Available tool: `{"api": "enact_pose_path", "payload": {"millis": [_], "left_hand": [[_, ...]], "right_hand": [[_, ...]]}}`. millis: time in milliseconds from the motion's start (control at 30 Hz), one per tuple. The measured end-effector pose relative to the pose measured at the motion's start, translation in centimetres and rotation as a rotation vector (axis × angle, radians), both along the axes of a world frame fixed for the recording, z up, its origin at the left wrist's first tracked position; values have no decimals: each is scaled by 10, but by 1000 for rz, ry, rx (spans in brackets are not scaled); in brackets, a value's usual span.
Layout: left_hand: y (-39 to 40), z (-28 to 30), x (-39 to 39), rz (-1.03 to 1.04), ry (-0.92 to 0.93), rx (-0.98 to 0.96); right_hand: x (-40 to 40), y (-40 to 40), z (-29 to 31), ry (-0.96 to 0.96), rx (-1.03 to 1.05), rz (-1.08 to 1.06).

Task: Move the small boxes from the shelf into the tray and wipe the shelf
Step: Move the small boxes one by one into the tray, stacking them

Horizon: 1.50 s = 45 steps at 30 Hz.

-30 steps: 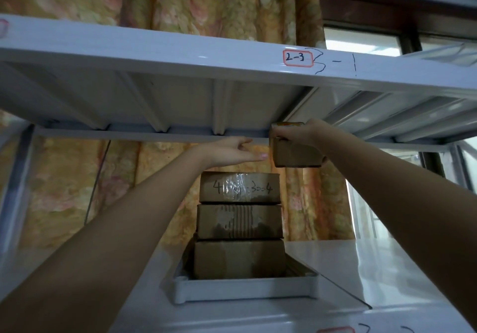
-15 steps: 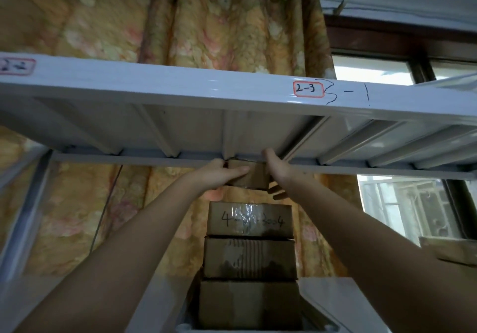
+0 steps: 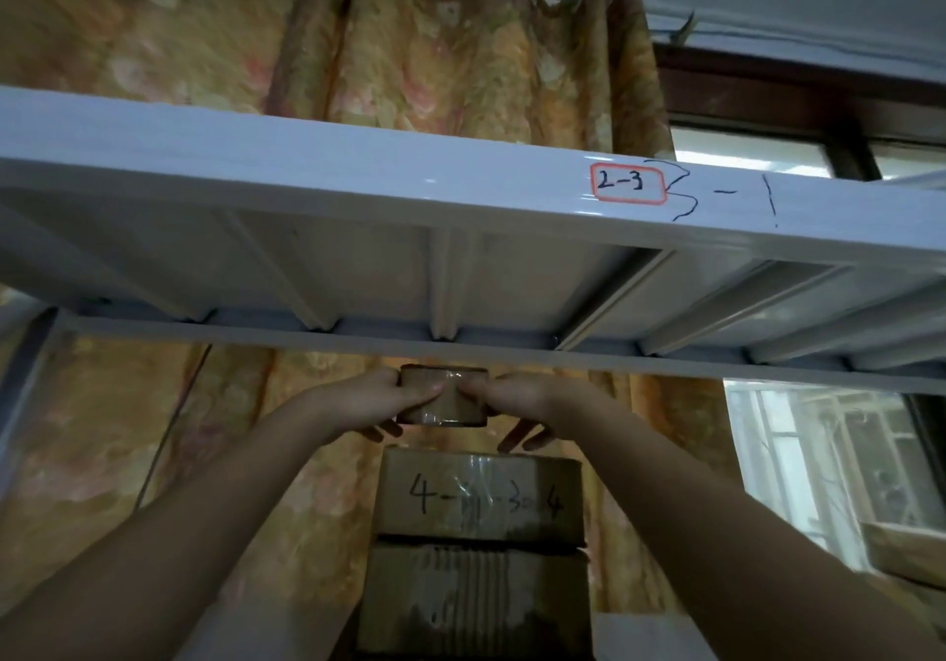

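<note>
A small brown taped box (image 3: 443,394) hangs in the air just under the upper shelf's rear beam. My left hand (image 3: 381,404) grips its left end and my right hand (image 3: 522,404) grips its right end. Right below it stands a stack of brown cardboard boxes; the top one (image 3: 478,496) bears black handwriting, a second one (image 3: 473,604) sits beneath it. The tray is out of the frame. The white metal upper shelf (image 3: 358,168) spans the view, seen from underneath.
A red-framed label reading 2-3 (image 3: 628,183) is stuck on the upper shelf's front edge. A patterned orange curtain (image 3: 409,56) hangs behind the rack. A window (image 3: 819,455) lies to the right, with another cardboard box (image 3: 906,553) at the right edge.
The view has tilted up, so the tray has dropped out of sight. The small box moved from my right hand alone, right of the stack, to between both hands above it.
</note>
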<state>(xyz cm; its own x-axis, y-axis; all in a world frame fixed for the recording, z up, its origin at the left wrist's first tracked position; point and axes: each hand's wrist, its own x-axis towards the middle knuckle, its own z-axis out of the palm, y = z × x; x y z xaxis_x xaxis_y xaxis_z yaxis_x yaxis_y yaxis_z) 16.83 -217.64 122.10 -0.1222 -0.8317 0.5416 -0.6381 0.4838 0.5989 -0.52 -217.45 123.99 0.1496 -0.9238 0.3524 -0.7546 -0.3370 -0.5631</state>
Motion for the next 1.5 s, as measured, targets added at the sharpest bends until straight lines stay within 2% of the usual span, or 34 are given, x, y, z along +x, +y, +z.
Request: {"api": "enact_pose_path", "payload": {"millis": [133,367,800,900,1033,1200,1267,1367,1433,1500], "left_hand": [[-12,7,3,23,3,-12],[-21,3,4,23,32,-40],[-31,-11,12,18,79,16],[-35,-19,16,-43,101,18],[-36,-25,15,-60,159,23],[-14,-23,11,-61,105,101],[4,-22,11,3,23,135],[24,-21,15,208,-27,91],[38,-17,14,220,-8,76],[49,-15,8,193,-29,99]], "right_hand": [[-5,-12,13,94,12,78],[-10,-21,8,123,45,147],[-14,-43,1,223,72,172],[-13,-43,-2,275,38,145],[-15,-39,-5,266,15,138],[-18,-23,-4,225,24,106],[-22,-12,-7,194,-33,70],[-27,6,-17,132,-194,13],[-32,19,-18,156,-315,-23],[-37,30,-22,206,-352,-60]]}}
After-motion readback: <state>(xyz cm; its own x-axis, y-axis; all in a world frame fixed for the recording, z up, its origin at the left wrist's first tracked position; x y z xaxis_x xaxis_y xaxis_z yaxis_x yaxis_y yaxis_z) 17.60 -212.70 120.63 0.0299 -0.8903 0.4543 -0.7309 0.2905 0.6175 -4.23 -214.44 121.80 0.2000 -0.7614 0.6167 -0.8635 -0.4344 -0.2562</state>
